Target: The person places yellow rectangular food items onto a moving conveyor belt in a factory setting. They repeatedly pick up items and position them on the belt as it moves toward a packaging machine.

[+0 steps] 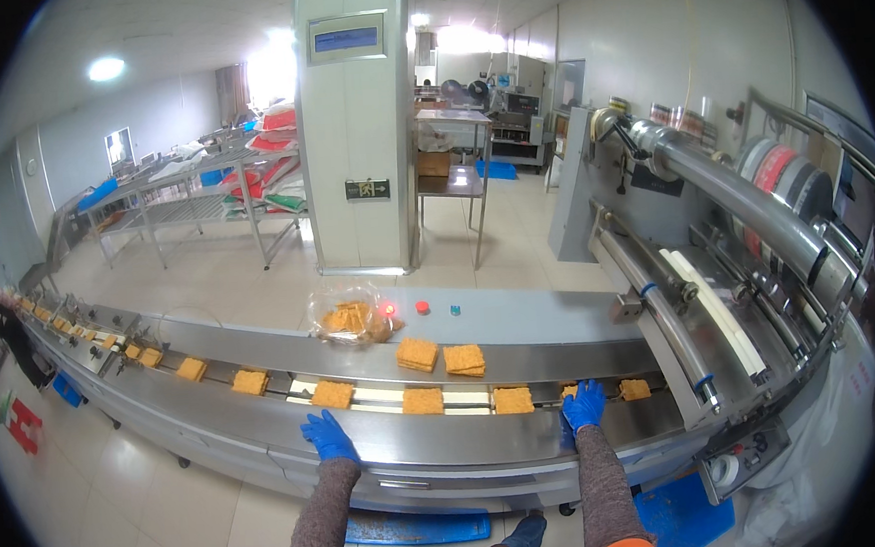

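Note:
Square golden-brown crackers or biscuits lie in spaced portions along a conveyor channel point(456, 397). My right hand point(585, 407), in a blue glove, reaches over the channel at one cracker portion point(569, 391) and partly hides it; whether the fingers grip it is unclear. To its left sits another cracker portion point(514, 400), and to its right a further one point(635, 389) by the rollers. My gloved left hand point(329, 436) rests, fingers apart and holding nothing, on the steel front ledge point(448, 444), just below a cracker portion point(332, 394). Two cracker stacks point(417, 355) point(464, 360) stand on the back ledge.
A clear plastic bag of crackers point(348, 318) lies behind the channel, beside a lit red light point(389, 309) and a red button point(422, 307). Metal rollers point(667, 342) of a wrapping machine rise at right. Another person point(12, 322) stands far left. Blue trays point(419, 526) lie below.

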Tool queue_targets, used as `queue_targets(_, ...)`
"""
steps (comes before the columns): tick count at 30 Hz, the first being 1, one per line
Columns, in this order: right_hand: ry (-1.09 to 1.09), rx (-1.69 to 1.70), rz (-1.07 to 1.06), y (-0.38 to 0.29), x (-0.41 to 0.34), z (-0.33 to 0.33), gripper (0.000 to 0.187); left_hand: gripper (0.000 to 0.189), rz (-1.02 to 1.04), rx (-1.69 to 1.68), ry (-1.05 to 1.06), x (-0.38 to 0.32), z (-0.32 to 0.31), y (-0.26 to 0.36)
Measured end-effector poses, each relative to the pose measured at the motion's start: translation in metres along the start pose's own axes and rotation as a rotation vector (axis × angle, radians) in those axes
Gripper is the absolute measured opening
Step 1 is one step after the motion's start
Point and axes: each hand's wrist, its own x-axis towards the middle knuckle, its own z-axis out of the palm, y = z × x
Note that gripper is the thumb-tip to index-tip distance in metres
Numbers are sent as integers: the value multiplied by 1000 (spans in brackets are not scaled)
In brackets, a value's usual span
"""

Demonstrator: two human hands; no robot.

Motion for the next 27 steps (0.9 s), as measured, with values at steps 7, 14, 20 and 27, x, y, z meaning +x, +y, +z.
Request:
queue_targets(7, 12, 124, -239, -31, -13, -16, 38, 91, 20, 32, 10, -7, -3, 1)
queue_targets(14, 322, 134, -279, -47, -22, -17, 33, 88, 24, -15, -15, 0, 3, 2)
queue_targets(20, 89, 217, -364, -73, -35, -18, 31, 87, 27, -2, -2, -2, 3, 2)
queue_targets(27, 146, 217, -232, -77, -37, -13, 35, 91, 46, -16, -54, -8, -12, -3)
